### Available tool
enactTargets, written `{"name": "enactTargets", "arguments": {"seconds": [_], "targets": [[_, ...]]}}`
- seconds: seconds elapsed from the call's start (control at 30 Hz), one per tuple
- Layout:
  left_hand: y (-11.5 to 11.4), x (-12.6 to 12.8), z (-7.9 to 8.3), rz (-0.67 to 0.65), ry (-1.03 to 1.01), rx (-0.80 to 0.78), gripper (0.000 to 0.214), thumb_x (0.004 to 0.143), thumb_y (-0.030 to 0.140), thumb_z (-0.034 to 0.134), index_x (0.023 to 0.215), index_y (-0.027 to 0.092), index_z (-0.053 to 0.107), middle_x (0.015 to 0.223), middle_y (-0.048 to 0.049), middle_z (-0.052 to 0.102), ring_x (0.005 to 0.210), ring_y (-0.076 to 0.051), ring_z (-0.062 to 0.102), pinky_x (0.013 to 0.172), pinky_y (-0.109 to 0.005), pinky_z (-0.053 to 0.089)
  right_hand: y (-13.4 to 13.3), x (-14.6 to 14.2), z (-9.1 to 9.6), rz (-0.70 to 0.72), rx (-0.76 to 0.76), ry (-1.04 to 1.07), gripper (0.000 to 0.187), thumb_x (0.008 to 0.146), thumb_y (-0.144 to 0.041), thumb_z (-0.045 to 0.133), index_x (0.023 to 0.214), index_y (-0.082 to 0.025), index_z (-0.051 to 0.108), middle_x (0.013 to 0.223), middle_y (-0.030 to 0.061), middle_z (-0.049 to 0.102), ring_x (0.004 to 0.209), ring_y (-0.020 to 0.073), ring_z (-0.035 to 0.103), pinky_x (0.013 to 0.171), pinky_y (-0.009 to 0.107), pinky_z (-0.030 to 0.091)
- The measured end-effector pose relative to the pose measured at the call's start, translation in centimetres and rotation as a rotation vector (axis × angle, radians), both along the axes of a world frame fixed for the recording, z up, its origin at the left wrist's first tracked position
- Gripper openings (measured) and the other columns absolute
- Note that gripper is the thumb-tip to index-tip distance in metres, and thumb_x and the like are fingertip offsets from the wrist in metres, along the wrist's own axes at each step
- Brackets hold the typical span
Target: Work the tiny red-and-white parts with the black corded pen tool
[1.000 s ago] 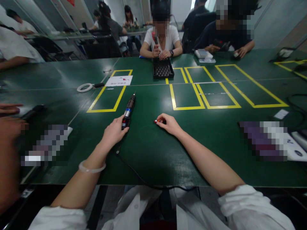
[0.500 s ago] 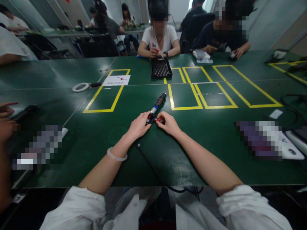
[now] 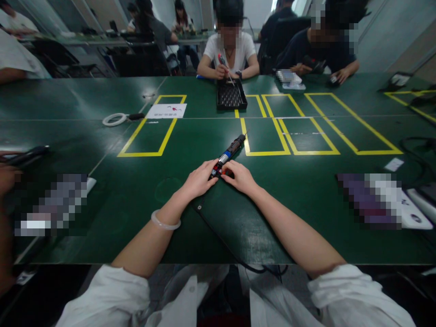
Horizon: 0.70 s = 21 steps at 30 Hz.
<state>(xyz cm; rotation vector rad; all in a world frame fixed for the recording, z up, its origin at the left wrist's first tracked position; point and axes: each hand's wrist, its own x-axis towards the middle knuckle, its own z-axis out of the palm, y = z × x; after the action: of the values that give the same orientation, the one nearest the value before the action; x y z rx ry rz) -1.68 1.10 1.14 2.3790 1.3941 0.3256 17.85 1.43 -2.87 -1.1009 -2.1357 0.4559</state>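
Note:
An electric screwdriver (image 3: 226,155) lies aslant on the green table, its thin bit pointing away to the right. Part of its casing is off, so a silver and blue motor section and coloured inner parts show. My left hand (image 3: 200,178) is closed around its near end, with the thumb along the side. Beside it, my right hand (image 3: 241,176) pinches a small red-orange piece (image 3: 225,172) against the near end. Fingers hide most of that piece, and I cannot make out its kind. From the near end, a black cord (image 3: 218,239) runs down over the table's front edge.
Yellow tape rectangles (image 3: 267,153) mark the table. A white sheet (image 3: 166,111) and a white cable coil (image 3: 115,119) lie at left. Across the table, a person works over a black tray (image 3: 231,102). Blurred-out flat items lie at both sides.
The screwdriver's bit end has swung slightly to the right, and the thin bit now shows against the tape. Both hands stay at its near end. The view has shifted a little.

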Motion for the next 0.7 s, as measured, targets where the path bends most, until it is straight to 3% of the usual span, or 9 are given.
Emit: {"name": "enactTargets", "arguments": {"seconds": [0.43,0.7], "targets": [[-0.4,0.3,-0.1,0.031,0.013,0.038,0.062,0.087,0.03,0.054,0.146,0.022,0.034,0.148,-0.0099,0.044,0.133,-0.027,0.048,0.106,-0.043,0.045,0.4,0.2,-0.4,0.04,-0.019,0.05,0.012,0.088,-0.014,0.053,0.094,-0.021,0.06,0.099,0.0046,0.059,0.085,0.0172,0.056,0.079,0.029,0.043],[-0.5,1.1,-0.3,0.112,0.026,0.128,0.053,0.09,0.042,0.053,0.138,0.022,0.043,0.135,-0.0108,0.054,0.119,-0.028,0.057,0.093,-0.042,0.051,0.7,0.2,-0.7,-0.008,-0.102,0.125,0.01,0.083,-0.014,0.057,0.089,-0.021,0.052,0.078,-0.0014,0.056,0.069,0.0147,0.052,0.067,0.025,0.04]]}}
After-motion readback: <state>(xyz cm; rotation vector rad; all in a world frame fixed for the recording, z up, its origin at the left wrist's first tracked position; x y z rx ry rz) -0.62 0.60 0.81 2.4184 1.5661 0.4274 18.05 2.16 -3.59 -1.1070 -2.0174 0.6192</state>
